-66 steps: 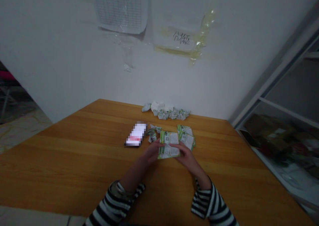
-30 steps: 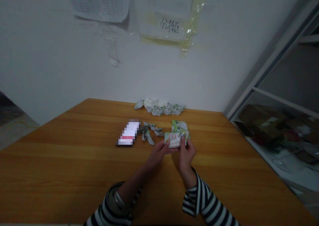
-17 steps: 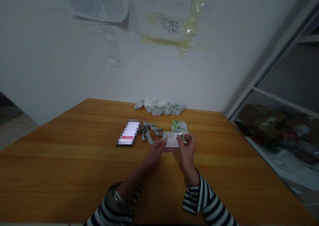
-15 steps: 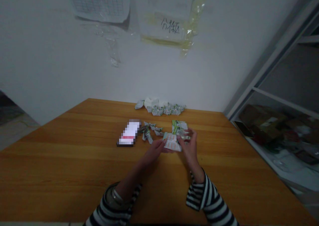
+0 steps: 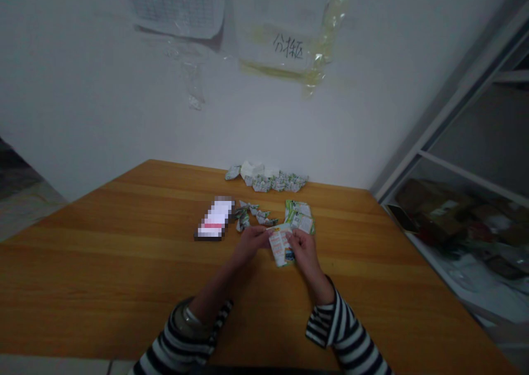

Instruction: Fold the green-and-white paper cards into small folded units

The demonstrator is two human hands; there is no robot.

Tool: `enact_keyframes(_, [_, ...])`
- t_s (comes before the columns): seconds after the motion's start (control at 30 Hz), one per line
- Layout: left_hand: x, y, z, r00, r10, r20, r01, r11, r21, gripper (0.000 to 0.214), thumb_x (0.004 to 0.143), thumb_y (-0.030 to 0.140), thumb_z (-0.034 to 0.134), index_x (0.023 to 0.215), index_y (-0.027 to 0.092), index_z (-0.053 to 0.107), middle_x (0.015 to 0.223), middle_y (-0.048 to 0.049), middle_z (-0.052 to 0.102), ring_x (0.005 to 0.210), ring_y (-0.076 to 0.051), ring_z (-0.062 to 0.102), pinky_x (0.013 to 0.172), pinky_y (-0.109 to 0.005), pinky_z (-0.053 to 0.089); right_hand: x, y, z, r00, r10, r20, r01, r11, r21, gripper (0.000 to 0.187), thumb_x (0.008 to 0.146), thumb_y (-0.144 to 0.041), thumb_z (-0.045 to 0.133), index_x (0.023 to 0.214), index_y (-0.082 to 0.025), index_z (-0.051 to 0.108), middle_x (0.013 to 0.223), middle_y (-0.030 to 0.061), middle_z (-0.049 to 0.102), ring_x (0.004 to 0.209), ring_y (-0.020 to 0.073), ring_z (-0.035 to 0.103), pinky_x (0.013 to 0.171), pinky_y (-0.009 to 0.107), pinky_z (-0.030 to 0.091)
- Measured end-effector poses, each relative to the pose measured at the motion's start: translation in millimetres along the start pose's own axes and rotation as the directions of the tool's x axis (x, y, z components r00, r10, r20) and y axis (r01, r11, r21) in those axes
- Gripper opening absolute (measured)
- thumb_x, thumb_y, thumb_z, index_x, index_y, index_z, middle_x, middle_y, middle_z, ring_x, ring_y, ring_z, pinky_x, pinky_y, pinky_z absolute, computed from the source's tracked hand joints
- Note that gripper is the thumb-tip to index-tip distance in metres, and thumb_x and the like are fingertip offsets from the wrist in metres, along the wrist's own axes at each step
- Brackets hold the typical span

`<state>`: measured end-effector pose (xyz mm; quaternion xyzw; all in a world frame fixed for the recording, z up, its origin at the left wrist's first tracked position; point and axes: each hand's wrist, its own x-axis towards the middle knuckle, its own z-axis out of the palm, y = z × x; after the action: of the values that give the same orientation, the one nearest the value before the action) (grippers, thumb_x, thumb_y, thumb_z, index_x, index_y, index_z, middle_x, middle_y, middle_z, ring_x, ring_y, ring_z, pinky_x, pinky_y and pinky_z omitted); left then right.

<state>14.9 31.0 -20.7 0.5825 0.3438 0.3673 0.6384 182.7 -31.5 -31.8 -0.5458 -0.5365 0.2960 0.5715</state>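
Between my hands is a small printed paper [image 5: 280, 248], white with orange text and a dark picture near its lower right corner. My left hand [image 5: 249, 245] pinches its upper left edge. On the right side, my right hand [image 5: 305, 249] grips it with thumb and fingers. Just behind the right hand lie flat green-and-white printed papers [image 5: 298, 210]. Folded paper pieces [image 5: 243, 219] with the same kind of print rest beyond my left hand.
A phone [image 5: 215, 219] with a lit, blurred screen lies left of the folded pieces. Crumpled papers [image 5: 264, 179] line the wooden table's [image 5: 124, 265] back edge by the wall. Cardboard boxes [image 5: 438, 204] fill a shelf to the right.
The held paper has been turned and now hangs lower, with a different print and picture showing. My right hand's fingers have closed onto its right edge.
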Motion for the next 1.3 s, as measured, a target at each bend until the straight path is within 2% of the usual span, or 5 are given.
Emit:
enact_keyframes(0.1, [-0.9, 2.2, 2.1, 0.995, 0.041, -0.095, -0.046, 0.998, -0.047, 0.048, 0.066, 0.057, 0.072, 0.074, 0.01, 0.07, 0.068, -0.006, 0.07, 0.063, -0.018, 0.063, 0.065, -0.03, 0.052, -3.9, 2.6, 10.2, 0.999, 0.021, -0.049, -0.019, 0.999, 0.039, 0.04, 0.085, -0.05, 0.054, 0.06, -0.02, 0.044, 0.054, -0.0056, 0.039, 0.051, 0.0101, 0.034, 0.046, 0.022, 0.026])
enact_keyframes(0.57, [-5.6, 0.8, 14.2, 0.996, 0.019, 0.083, -0.032, 0.987, 0.159, 0.047, 0.074, 0.059, 0.061, 0.065, 0.013, 0.064, 0.055, -0.0013, 0.061, 0.049, -0.015, 0.057, 0.048, -0.024, 0.045, -6.0, 4.8, 19.1, 0.959, 0.071, -0.275, -0.009, 0.976, 0.22, 0.035, 0.083, -0.048, 0.058, 0.066, -0.02, 0.046, 0.06, -0.0048, 0.047, 0.055, 0.0111, 0.042, 0.05, 0.021, 0.038])
enact_keyframes(0.97, [-6.6, 1.4, 11.7, 0.996, 0.088, -0.015, -0.083, 0.976, 0.203, 0.044, 0.078, 0.057, 0.057, 0.063, 0.015, 0.059, 0.043, 0.0017, 0.053, 0.037, -0.011, 0.05, 0.043, -0.022, 0.041, -3.5, 3.0, 23.0, 0.964, 0.122, -0.236, -0.028, 0.93, 0.367, 0.03, 0.085, -0.043, 0.058, 0.104, -0.019, 0.054, 0.079, 0.0009, 0.065, 0.065, 0.0155, 0.061, 0.061, 0.027, 0.05])
enact_keyframes(1.1, [-2.1, 2.2, 4.1, 0.999, 0.004, 0.05, 0.001, 0.995, -0.095, 0.058, 0.069, 0.059, 0.068, 0.104, 0.013, 0.06, 0.052, 0.0002, 0.063, 0.043, -0.017, 0.061, 0.048, -0.028, 0.05, -0.3, -7.7, 7.8, 0.986, -0.024, -0.166, 0.063, 0.969, 0.237, 0.047, 0.087, -0.03, 0.052, 0.133, -0.023, 0.047, 0.088, 0.0024, 0.069, 0.075, 0.016, 0.064, 0.069, 0.028, 0.051])
enact_keyframes(1.3, [-1.9, 4.0, 4.9, 0.989, -0.035, 0.141, 0.068, 0.969, -0.236, 0.086, 0.073, 0.051, 0.07, 0.142, 0.016, 0.032, 0.066, -0.0036, 0.071, 0.053, -0.02, 0.068, 0.059, -0.035, 0.056, 8.5, -4.7, -14.5, 0.983, -0.175, 0.062, 0.176, 0.984, -0.015, 0.032, 0.073, -0.018, 0.059, 0.1, -0.024, 0.075, 0.107, 0.0057, 0.072, 0.101, 0.0233, 0.064, 0.089, 0.038, 0.049])
